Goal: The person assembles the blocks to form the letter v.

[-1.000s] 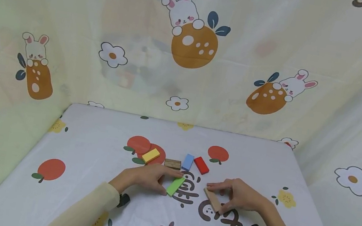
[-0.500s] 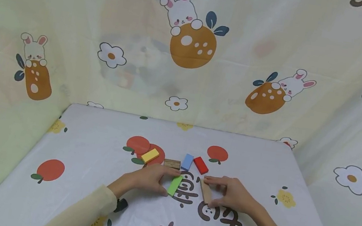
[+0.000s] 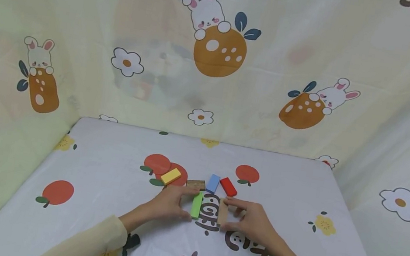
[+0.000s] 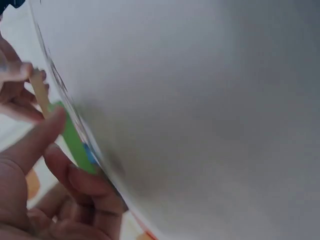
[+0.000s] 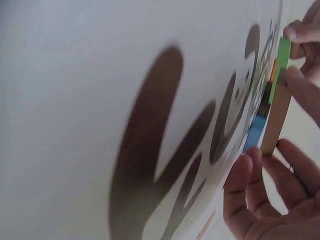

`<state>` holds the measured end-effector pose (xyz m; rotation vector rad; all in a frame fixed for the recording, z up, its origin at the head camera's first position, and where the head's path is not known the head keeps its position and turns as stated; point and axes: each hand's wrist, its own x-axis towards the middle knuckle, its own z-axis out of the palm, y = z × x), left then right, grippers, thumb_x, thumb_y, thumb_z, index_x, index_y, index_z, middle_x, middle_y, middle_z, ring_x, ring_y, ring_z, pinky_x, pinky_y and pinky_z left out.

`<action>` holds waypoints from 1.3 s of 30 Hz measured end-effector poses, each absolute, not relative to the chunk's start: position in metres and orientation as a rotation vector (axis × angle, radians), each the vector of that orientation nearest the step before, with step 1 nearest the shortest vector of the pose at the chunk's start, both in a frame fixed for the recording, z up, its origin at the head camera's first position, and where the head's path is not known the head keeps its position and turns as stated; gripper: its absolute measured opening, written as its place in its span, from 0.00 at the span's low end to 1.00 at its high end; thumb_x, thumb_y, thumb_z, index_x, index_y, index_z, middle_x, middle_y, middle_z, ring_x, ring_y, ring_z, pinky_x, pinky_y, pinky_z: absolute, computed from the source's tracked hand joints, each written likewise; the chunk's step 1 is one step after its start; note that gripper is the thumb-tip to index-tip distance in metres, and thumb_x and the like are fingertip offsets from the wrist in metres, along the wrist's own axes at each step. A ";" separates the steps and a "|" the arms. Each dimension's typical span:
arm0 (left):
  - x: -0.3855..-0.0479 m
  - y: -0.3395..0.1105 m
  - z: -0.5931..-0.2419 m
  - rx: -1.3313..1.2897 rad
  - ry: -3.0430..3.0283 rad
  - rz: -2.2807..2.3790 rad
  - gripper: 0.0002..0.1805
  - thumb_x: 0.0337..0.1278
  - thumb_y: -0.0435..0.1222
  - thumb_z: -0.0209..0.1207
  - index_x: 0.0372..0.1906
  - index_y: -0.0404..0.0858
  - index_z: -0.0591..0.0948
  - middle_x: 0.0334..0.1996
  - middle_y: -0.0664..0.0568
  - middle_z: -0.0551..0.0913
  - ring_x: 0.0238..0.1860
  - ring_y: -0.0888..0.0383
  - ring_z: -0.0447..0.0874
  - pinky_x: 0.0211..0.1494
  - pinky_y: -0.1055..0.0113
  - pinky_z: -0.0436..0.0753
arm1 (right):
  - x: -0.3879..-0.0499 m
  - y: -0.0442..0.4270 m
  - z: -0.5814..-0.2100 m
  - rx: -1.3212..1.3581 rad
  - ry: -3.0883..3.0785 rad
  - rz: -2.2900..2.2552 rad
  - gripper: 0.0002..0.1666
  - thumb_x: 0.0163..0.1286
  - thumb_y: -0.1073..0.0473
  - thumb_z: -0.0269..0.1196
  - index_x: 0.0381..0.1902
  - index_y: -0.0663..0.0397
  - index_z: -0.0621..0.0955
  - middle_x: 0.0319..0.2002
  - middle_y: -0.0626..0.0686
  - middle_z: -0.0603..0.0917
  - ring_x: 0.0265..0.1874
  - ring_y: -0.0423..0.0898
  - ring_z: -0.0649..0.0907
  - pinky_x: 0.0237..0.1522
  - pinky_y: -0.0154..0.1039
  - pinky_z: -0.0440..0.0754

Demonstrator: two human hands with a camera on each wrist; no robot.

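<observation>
My left hand (image 3: 169, 203) pinches a green block (image 3: 196, 205) by its two ends, thumb at the near end and fingers at the far end. Facing it, my right hand (image 3: 251, 220) grips a plain wooden block (image 3: 222, 212) the same way. The two blocks stand roughly parallel with a gap between them, over dark printed lettering. In the left wrist view the green block (image 4: 76, 142) sits between thumb and fingers. The right wrist view shows the wooden block (image 5: 278, 112) between thumb and fingertips.
Just beyond the hands lie a yellow block (image 3: 170, 176), a brown wood-grain block (image 3: 195, 184), a blue block (image 3: 213, 183) and a red block (image 3: 228, 187). A white printed cloth (image 3: 104, 166) covers the table, with a patterned curtain (image 3: 154, 94) behind it.
My right hand has moved left with the wooden block, turning it from slanted to nearly straight. The left hand has turned the green block straighter and shifted it slightly left.
</observation>
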<state>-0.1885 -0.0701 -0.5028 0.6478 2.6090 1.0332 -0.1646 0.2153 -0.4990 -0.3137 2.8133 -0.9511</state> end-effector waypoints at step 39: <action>-0.170 -0.053 -0.499 0.509 2.717 0.960 0.36 0.51 0.41 0.80 0.67 0.39 0.83 0.66 0.46 0.85 0.69 0.44 0.82 0.72 0.42 0.81 | -0.161 0.194 -0.494 -0.441 2.885 -0.814 0.38 0.49 0.50 0.86 0.59 0.52 0.88 0.51 0.48 0.90 0.40 0.42 0.79 0.40 0.31 0.77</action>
